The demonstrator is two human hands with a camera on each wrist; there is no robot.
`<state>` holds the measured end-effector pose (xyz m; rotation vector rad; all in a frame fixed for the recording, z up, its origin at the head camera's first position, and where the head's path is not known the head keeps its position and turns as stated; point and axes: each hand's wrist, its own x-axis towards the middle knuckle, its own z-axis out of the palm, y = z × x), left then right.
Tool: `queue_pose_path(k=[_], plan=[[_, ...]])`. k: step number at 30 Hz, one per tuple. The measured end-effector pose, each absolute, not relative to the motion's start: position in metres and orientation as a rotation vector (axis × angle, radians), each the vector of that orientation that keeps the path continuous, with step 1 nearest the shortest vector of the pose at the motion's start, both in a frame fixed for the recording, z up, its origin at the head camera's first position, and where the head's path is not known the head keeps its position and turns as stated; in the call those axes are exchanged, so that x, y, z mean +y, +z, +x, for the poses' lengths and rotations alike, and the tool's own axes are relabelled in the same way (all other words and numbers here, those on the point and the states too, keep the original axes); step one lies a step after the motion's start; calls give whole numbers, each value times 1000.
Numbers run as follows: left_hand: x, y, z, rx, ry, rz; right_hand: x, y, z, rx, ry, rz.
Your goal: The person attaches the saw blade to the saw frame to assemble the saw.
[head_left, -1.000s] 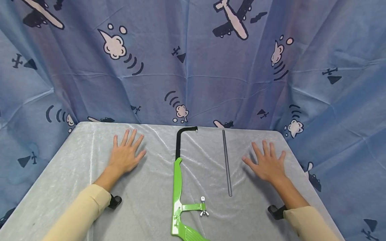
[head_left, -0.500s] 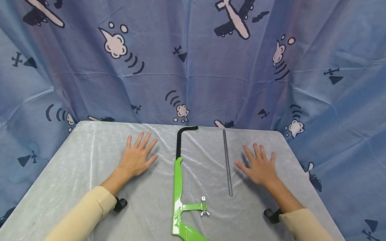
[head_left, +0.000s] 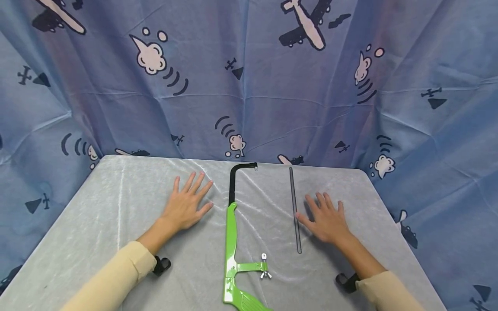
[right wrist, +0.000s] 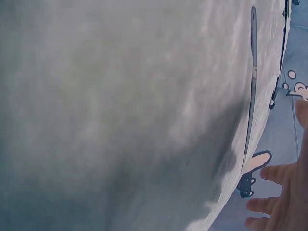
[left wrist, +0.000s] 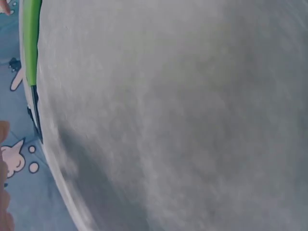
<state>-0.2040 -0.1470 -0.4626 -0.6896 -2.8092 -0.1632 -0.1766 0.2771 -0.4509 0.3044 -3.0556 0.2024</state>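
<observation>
A hacksaw frame (head_left: 231, 233) lies lengthwise mid-table, with a green grip, a black bent bar (head_left: 232, 185) and a silver wing nut (head_left: 266, 274) on its short arm. To its right lies a thin grey hacksaw blade (head_left: 293, 190). My left hand (head_left: 183, 206), fingers spread and holding nothing, is over the cloth left of the frame. Spread likewise, my right hand (head_left: 328, 220) is just right of the blade, its thumb overlapping the blade in the head view. The left wrist view catches the frame (left wrist: 32, 43) at its edge; the blade (right wrist: 253, 57) shows in the right wrist view.
A pale grey velvety cloth (head_left: 128, 194) covers the table. Behind and at both sides hangs a blue curtain (head_left: 202, 56) printed with planes and clouds. Black straps (head_left: 161, 265) show at both wrists, by the beige sleeves.
Both hands have moved inward, the left one rightward toward the frame and the right one leftward and slightly nearer, up to the blade. The frame and blade have stayed put.
</observation>
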Motion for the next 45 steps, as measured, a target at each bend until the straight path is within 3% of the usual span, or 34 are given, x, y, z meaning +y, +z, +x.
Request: queue_pose_path(k=[23,45], plan=[[-136,-464,-199,-2799,-144,-707,251,-459,-170,-3035,335,337],[-105,-457,-179,-2762,-335,-893,248,-463,-175,-3027,442,290]])
